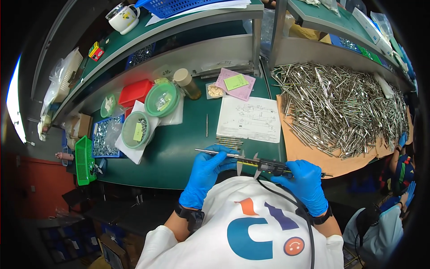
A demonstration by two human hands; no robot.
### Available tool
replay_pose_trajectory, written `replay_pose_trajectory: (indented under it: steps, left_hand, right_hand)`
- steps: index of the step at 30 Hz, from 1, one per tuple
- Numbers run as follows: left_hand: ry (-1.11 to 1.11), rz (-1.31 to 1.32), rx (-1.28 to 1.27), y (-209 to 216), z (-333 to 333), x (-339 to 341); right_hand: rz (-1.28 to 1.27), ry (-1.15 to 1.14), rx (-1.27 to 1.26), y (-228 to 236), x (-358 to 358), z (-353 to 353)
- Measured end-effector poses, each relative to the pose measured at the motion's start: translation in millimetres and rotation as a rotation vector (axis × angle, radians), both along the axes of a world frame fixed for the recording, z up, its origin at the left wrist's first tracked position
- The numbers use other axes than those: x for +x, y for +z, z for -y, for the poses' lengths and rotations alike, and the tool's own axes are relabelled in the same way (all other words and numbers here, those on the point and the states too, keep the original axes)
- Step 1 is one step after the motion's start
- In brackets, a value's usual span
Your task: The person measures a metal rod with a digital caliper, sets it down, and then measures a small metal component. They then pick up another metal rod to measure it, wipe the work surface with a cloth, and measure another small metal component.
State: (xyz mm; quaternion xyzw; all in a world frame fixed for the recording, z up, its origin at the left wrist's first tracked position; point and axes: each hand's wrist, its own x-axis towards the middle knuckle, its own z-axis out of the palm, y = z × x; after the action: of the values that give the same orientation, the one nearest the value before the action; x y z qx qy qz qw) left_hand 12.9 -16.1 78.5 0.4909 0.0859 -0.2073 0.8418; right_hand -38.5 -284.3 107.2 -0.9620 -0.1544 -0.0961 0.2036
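In my gloved left hand (204, 172) is a slim metal shaft (204, 150), pinched between thumb and fingers and lying roughly crosswise. My gloved right hand (307, 181) grips a digital caliper (271, 167) by its body and beam. The caliper jaws stand apart, close by the shaft's right end; whether they touch it I cannot tell. Just beyond my left hand lie several similar shafts (229, 141) in a row, partly under the edge of a technical drawing (251, 117). A single shaft (207, 125) lies to the left of the drawing.
A large heap of metal shafts (336, 103) covers brown paper (298, 150) on the right. Green bowls (161, 99), a red tray (135, 93), a blue parts tray (107, 136) and a capped jar (187, 84) stand left. A shelf (201, 18) runs behind; another person (376, 224) is at right.
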Motion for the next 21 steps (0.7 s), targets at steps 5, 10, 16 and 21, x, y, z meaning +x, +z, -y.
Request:
replay_pose_trajectory:
  steps: [5,10,16,21]
  left_hand:
    - [0.024,-0.034,-0.025,-4.4,6.5,-3.5]
    - [0.051,-0.045,-0.039,-4.8,9.4,-4.9]
    - [0.030,-0.050,-0.043,-6.1,8.0,-3.5]
    - [0.031,-0.046,-0.048,-5.4,11.9,-4.3]
  right_hand:
    - [-0.001,-0.010,0.020,0.5,0.4,1.1]
    - [-0.027,0.016,0.017,1.4,2.8,-2.4]
    - [-0.020,0.027,-0.029,4.1,3.5,-1.4]
    - [-0.025,0.020,-0.014,5.5,4.9,-1.2]
